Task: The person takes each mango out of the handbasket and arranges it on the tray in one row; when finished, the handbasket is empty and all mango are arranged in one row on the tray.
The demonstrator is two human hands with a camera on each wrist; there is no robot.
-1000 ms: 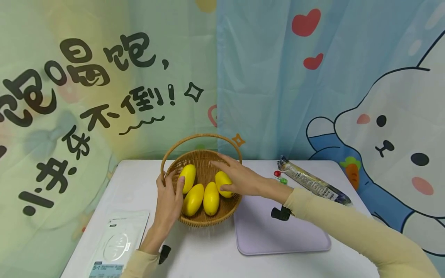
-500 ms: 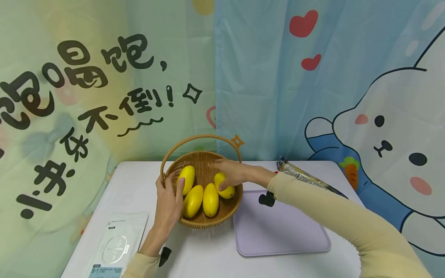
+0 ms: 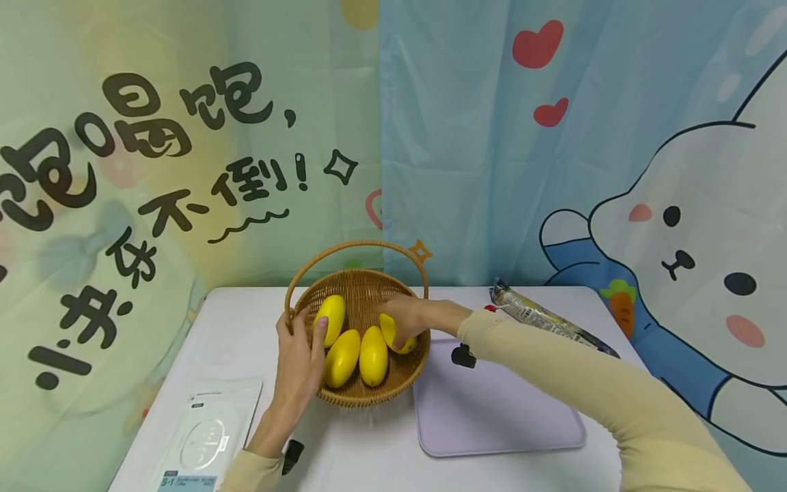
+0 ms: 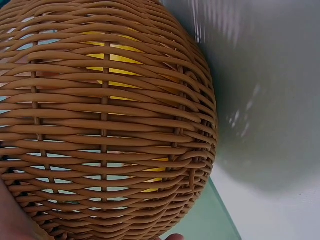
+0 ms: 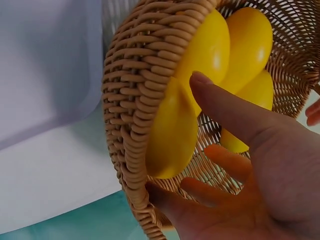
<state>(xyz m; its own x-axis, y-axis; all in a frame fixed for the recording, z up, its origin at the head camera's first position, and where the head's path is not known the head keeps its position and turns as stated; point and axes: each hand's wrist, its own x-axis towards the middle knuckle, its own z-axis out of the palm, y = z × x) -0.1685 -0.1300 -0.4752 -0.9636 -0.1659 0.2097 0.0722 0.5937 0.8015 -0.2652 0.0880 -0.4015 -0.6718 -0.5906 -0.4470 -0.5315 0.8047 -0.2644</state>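
While the left hand (image 3: pixel 296 365) grips the left side of the wicker basket (image 3: pixel 355 295), thumb over the rim and the other fingers around the outside, the right hand (image 3: pixel 404 316) is down inside it at the rightmost mango (image 5: pixel 172 137). From the right wrist view that hand is pretty loose: thumb stuck out on one side of the fruit, fingers spread on the other, mango sitting in the gap. Honestly can't tell if the skin is being touched.

Setup is a white table (image 3: pixel 344 458) with the basket near the back edge, its opening facing the head camera and the handle (image 3: pixel 363 244) arching up. Just to the right is a lilac tray (image 3: pixel 492 403), and a pale pouch (image 3: pixel 205 424) lies off to the left. Further back on the right there's a long printed packet (image 3: pixel 544 318) partly behind the cream sleeve (image 3: pixel 547 369), plus a little red thing (image 3: pixel 490 308) that's mostly hidden. Behind it all hangs a cartoon backdrop (image 3: pixel 443 150): big dark Chinese lettering, red hearts, a white rabbit (image 3: pixel 695 273) in blue.

As for the fruit, there are four yellow mangoes (image 3: pixel 374 355) in the basket, smooth, bright and kinda shiny, fairly plump ovals. The leftmost one (image 3: pixel 333 318) is right by the left thumb.
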